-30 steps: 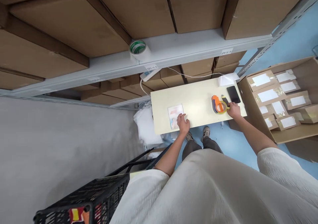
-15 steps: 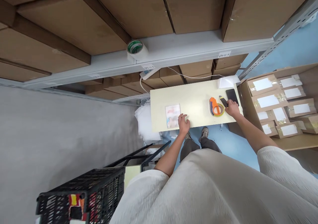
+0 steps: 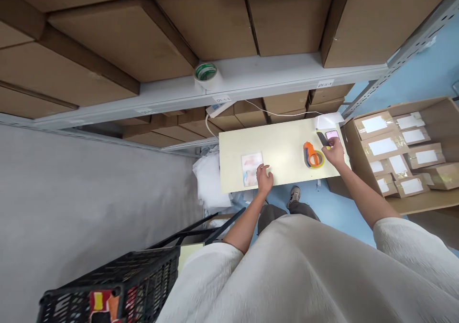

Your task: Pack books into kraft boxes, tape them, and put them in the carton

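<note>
My right hand (image 3: 334,153) is closed on the lower end of a black-and-yellow utility knife (image 3: 323,138), at the right of a cream tabletop (image 3: 283,141). Partly behind that hand lies a phone (image 3: 332,134) with its screen lit. An orange tape dispenser (image 3: 313,155) with a yellow-edged roll rests just left of the knife. My left hand (image 3: 264,177) is at the front edge, fingers apart and loosely bent, holding nothing. Its fingertips overlap the right side of a flat printed packet (image 3: 251,166); whether they touch it I cannot tell.
A shelf (image 3: 251,72) with cardboard boxes (image 3: 290,26) and a tape roll (image 3: 208,76) rises behind. An open carton (image 3: 430,206) of labelled small boxes stands right. A black crate (image 3: 150,275) is lower left, with white packing material (image 3: 211,179) beside the table.
The phone screen has gone from dark to lit. My right hand has moved slightly away from me, and the utility knife has shifted with it. My left hand stays by the packet.
</note>
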The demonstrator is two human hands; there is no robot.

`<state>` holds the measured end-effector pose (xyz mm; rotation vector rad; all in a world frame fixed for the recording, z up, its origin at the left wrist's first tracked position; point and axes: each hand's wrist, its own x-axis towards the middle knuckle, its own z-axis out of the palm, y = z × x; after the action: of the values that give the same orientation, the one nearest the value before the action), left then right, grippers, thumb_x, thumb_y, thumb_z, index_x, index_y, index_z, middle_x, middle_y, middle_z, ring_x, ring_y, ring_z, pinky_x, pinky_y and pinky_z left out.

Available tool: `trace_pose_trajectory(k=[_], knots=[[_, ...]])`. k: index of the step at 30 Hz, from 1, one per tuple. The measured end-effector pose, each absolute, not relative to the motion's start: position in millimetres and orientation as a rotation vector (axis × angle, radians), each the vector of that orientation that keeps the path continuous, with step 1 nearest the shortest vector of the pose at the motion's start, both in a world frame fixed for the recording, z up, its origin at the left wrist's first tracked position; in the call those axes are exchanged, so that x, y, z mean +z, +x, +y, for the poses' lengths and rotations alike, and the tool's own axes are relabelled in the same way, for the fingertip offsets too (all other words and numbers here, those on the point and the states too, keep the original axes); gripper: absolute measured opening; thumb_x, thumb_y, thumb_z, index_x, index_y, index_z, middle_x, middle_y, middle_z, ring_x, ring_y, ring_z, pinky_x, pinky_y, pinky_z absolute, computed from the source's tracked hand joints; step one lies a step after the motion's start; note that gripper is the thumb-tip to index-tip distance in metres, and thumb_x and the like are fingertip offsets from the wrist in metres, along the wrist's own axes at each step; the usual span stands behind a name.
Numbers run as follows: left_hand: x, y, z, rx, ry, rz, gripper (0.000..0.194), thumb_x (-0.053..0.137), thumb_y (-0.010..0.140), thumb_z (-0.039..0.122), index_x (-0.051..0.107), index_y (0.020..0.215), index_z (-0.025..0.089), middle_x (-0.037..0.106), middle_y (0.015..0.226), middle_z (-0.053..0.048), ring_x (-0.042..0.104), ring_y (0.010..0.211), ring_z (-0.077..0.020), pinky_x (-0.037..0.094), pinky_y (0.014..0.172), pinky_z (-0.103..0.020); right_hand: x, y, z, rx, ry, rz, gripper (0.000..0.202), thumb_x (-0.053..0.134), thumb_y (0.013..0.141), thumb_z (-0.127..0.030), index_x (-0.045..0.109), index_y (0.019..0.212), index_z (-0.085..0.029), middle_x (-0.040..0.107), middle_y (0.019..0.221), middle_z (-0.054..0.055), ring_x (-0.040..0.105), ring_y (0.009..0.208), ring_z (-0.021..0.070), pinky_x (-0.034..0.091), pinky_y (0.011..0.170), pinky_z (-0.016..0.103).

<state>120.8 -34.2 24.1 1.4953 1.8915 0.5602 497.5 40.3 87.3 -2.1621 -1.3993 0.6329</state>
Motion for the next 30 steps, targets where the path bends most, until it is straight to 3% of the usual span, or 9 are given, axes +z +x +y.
trace_pose_trajectory(k=[3, 7, 12, 16, 20, 25, 30], knots=[[25, 102, -33, 0.575, 1.507, 1.851, 0.039, 0.054, 0.091, 0.01, 0.069, 0.126, 0.022, 0.058, 0.152, -0.016, 0.052, 0.153, -0.0314, 0.041, 0.131, -0.054, 106, 463, 45, 0.825, -1.992, -1.229, 0.047, 0.059, 0.084, -0.037, 0.06, 0.128, -0.021, 0.076, 0.116, 0.012, 0.069, 0.109, 0.0295, 0.056, 0.096, 0.042], [25, 66, -35, 0.604, 1.552, 1.735, 0.04, 0.052, 0.09, 0.006, 0.071, 0.121, 0.023, 0.065, 0.143, -0.013, 0.057, 0.148, -0.0278, 0.044, 0.131, -0.05, 120, 398, 46, 1.243, -1.769, -1.106, 0.033, 0.052, 0.089, -0.042, 0.067, 0.11, -0.021, 0.078, 0.093, 0.009, 0.073, 0.091, 0.0269, 0.059, 0.081, 0.037], [20, 2, -45, 0.624, 1.567, 1.66, 0.042, 0.051, 0.089, 0.005, 0.074, 0.118, 0.023, 0.068, 0.139, -0.012, 0.06, 0.143, -0.0268, 0.047, 0.128, -0.048, 114, 291, 26, 1.573, -1.71, -1.029, 0.021, 0.063, 0.087, -0.04, 0.064, 0.095, -0.021, 0.072, 0.073, 0.007, 0.067, 0.065, 0.021, 0.052, 0.058, 0.03], [10, -56, -51, 0.58, 1.549, 1.674, 0.042, 0.052, 0.088, 0.005, 0.075, 0.117, 0.025, 0.071, 0.132, -0.012, 0.063, 0.14, -0.0277, 0.048, 0.127, -0.05, 103, 211, 8, 1.635, -1.691, -1.027, 0.019, 0.066, 0.085, -0.035, 0.065, 0.098, -0.021, 0.078, 0.082, 0.007, 0.06, 0.059, 0.0154, 0.047, 0.052, 0.026], [-3, -103, -53, 0.525, 1.536, 1.712, 0.039, 0.053, 0.087, 0.006, 0.074, 0.117, 0.022, 0.07, 0.133, -0.014, 0.064, 0.138, -0.0284, 0.049, 0.126, -0.049, 97, 150, -3, 1.685, -1.656, -1.015, 0.027, 0.065, 0.087, -0.033, 0.067, 0.111, -0.02, 0.081, 0.097, 0.007, 0.063, 0.062, 0.0138, 0.048, 0.053, 0.025], [-14, -136, -55, 0.446, 1.556, 1.677, 0.039, 0.058, 0.088, 0.01, 0.073, 0.121, 0.023, 0.066, 0.142, -0.014, 0.06, 0.144, -0.0293, 0.048, 0.126, -0.049, 89, 102, -8, 1.687, -1.66, -1.102, 0.034, 0.069, 0.092, -0.04, 0.065, 0.12, -0.021, 0.08, 0.093, 0.004, 0.065, 0.062, 0.0132, 0.053, 0.058, 0.025], [-22, -146, -61, 0.408, 1.57, 1.623, 0.037, 0.063, 0.09, 0.017, 0.073, 0.125, 0.024, 0.062, 0.153, -0.013, 0.057, 0.149, -0.0313, 0.048, 0.126, -0.051, 78, 81, -9, 1.444, -1.922, -1.245, 0.026, 0.066, 0.098, -0.048, 0.063, 0.106, -0.024, 0.078, 0.08, 0.0, 0.062, 0.054, 0.0142, 0.051, 0.056, 0.026]])
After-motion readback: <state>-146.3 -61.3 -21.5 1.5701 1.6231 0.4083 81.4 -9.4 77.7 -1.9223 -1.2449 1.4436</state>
